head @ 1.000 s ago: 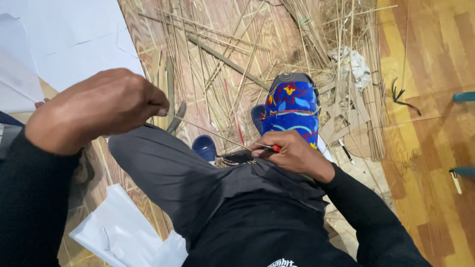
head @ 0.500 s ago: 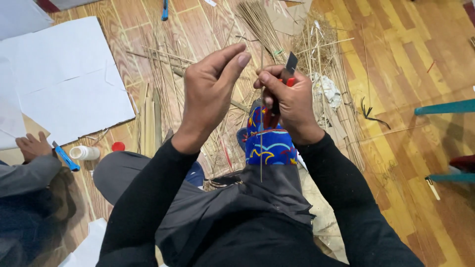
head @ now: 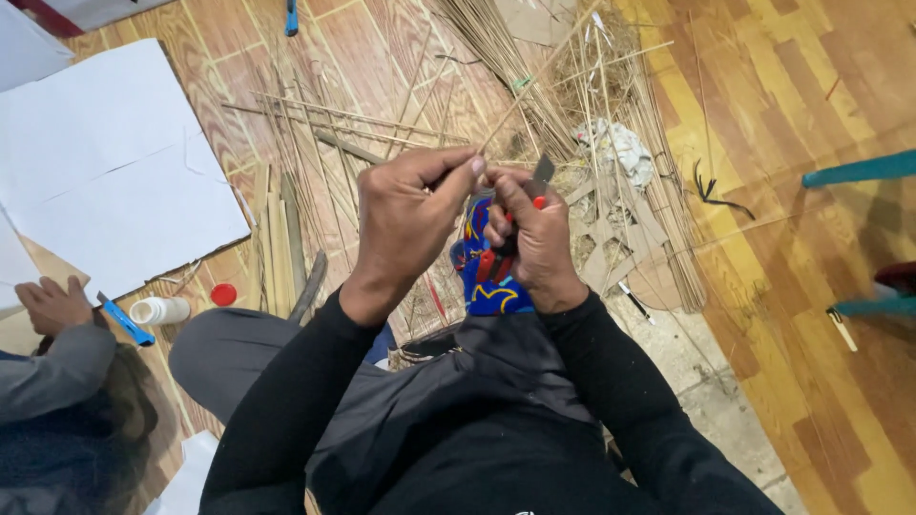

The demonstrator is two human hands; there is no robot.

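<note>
Between the fingertips, from the head view: left hand [head: 405,215] pinching 1 thin reed [head: 534,81], right hand [head: 534,238] clamped on a small knife [head: 541,172] just beside. Likely trimming the reed; next calls for a steady blade stroke. Compared with 0.5 s earlier, closer together, left fingers no longer spread.

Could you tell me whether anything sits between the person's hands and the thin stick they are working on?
Nothing visible does: the left hand pinches the thin stick directly, and the right hand holds a cutter beside it.
</note>
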